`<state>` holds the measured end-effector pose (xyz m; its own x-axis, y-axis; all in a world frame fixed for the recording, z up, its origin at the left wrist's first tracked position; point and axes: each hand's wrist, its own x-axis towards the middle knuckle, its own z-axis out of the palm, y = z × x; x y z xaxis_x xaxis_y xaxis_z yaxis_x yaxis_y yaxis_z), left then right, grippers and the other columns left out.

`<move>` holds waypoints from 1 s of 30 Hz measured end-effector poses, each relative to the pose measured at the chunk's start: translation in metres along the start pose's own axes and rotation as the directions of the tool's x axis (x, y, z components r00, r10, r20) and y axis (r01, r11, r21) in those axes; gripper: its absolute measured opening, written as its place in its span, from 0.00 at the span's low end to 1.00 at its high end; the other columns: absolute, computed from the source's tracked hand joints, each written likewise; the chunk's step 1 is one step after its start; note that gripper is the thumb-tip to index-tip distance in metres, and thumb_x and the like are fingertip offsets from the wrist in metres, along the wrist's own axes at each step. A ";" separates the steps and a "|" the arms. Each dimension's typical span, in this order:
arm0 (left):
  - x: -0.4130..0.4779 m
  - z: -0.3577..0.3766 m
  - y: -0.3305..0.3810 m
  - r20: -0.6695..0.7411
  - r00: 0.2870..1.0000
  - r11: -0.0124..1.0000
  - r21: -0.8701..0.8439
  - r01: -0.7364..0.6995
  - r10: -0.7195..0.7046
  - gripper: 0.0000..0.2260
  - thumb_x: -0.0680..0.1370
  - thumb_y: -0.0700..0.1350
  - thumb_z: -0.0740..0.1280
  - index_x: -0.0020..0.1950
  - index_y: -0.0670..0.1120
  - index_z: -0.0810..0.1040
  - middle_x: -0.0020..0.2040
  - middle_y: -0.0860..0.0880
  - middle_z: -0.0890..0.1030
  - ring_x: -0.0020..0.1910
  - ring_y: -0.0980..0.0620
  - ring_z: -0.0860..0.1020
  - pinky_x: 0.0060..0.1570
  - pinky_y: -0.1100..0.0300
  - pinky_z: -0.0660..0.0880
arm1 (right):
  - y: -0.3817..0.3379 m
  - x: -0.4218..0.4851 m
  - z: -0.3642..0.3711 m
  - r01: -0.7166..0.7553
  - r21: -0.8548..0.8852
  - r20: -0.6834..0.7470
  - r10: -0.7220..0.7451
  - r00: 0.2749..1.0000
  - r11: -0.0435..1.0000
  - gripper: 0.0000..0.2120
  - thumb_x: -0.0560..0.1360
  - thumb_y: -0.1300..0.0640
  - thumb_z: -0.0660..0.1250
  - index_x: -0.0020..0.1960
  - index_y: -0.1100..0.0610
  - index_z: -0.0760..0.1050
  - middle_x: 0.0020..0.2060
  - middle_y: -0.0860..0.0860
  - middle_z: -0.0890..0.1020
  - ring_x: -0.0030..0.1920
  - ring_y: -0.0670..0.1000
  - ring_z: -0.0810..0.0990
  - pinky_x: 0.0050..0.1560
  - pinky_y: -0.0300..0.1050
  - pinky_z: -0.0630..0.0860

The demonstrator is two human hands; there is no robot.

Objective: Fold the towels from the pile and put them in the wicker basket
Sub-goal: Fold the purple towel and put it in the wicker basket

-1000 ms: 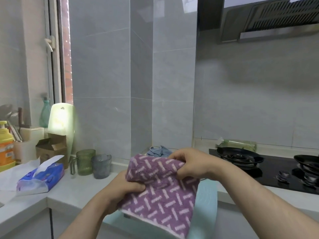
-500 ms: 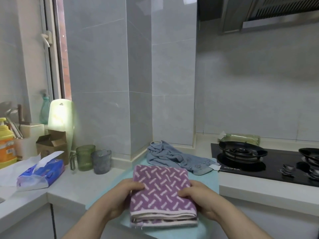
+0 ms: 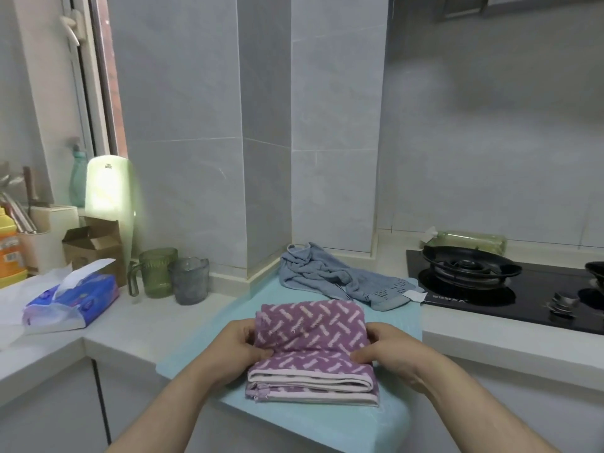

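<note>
A purple towel [image 3: 310,335] with a pale dash pattern lies folded on a light blue mat [image 3: 235,315] at the counter's front edge. My left hand [image 3: 240,343] grips its left side, thumb on top and fingers tucked under a fold. My right hand [image 3: 385,349] grips the right side the same way, and the far half of the towel is raised between them. Behind it a blue-grey towel [image 3: 333,276] lies crumpled against the wall corner. No wicker basket is in view.
A black gas hob [image 3: 490,289] with a burner stands to the right. On the left counter stand two tumblers [image 3: 173,276], a blue tissue pack [image 3: 72,302], a cardboard box [image 3: 94,243] and an orange bottle [image 3: 9,250]. A tiled column rises behind.
The purple towel came down from the air onto the mat, folded. Both hands now grip its sides and lift its far half toward me.
</note>
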<state>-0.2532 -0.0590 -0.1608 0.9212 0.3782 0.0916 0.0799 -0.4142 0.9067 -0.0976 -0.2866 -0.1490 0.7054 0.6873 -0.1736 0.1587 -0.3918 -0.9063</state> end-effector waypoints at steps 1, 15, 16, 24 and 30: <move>0.000 0.000 -0.001 0.005 1.000 1.000 -0.005 -0.013 0.013 0.14 0.75 0.29 0.67 0.54 0.44 0.83 0.49 0.50 0.86 0.49 0.54 0.84 0.46 0.65 0.78 | 0.000 -0.001 0.001 0.014 0.013 0.002 -0.014 1.000 1.000 0.15 0.71 0.68 0.71 0.55 0.56 0.80 0.48 0.49 0.86 0.50 0.49 0.84 0.51 0.41 0.77; -0.005 0.002 -0.007 -0.070 0.995 0.997 0.014 -0.072 0.073 0.15 0.73 0.32 0.71 0.54 0.49 0.84 0.48 0.50 0.86 0.50 0.51 0.84 0.52 0.53 0.80 | 0.010 -0.009 0.019 0.149 -0.175 -0.225 -0.187 0.956 0.973 0.17 0.65 0.55 0.73 0.53 0.45 0.79 0.51 0.42 0.83 0.53 0.47 0.80 0.58 0.50 0.77; -0.005 0.003 -0.008 -0.078 0.994 0.997 0.019 -0.077 0.079 0.14 0.74 0.32 0.71 0.53 0.49 0.84 0.47 0.50 0.86 0.49 0.51 0.84 0.51 0.54 0.80 | 0.007 -0.010 0.018 0.146 -0.168 -0.212 -0.181 0.961 0.975 0.19 0.65 0.55 0.73 0.55 0.44 0.78 0.52 0.42 0.82 0.53 0.46 0.80 0.57 0.48 0.77; -0.006 0.003 -0.012 -0.103 0.982 0.988 0.011 -0.156 0.156 0.14 0.74 0.36 0.72 0.57 0.50 0.83 0.50 0.53 0.86 0.52 0.54 0.83 0.54 0.55 0.79 | 0.004 -0.011 0.019 0.198 0.078 -0.222 -0.177 0.959 0.977 0.22 0.69 0.68 0.71 0.58 0.49 0.77 0.49 0.46 0.85 0.49 0.46 0.84 0.54 0.46 0.79; -0.007 0.003 -0.014 -0.211 0.957 0.980 0.059 -0.189 0.197 0.26 0.71 0.32 0.72 0.62 0.57 0.73 0.56 0.59 0.80 0.54 0.67 0.77 0.52 0.71 0.73 | 0.010 -0.018 0.026 0.262 -0.066 -0.246 -0.270 0.931 0.963 0.18 0.69 0.68 0.70 0.51 0.47 0.79 0.45 0.43 0.86 0.46 0.43 0.84 0.50 0.43 0.79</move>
<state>-0.2597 -0.0579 -0.1757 0.8171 0.4554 0.3535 -0.0733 -0.5261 0.8473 -0.1262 -0.2869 -0.1651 0.7836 0.5954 0.1775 0.3830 -0.2380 -0.8926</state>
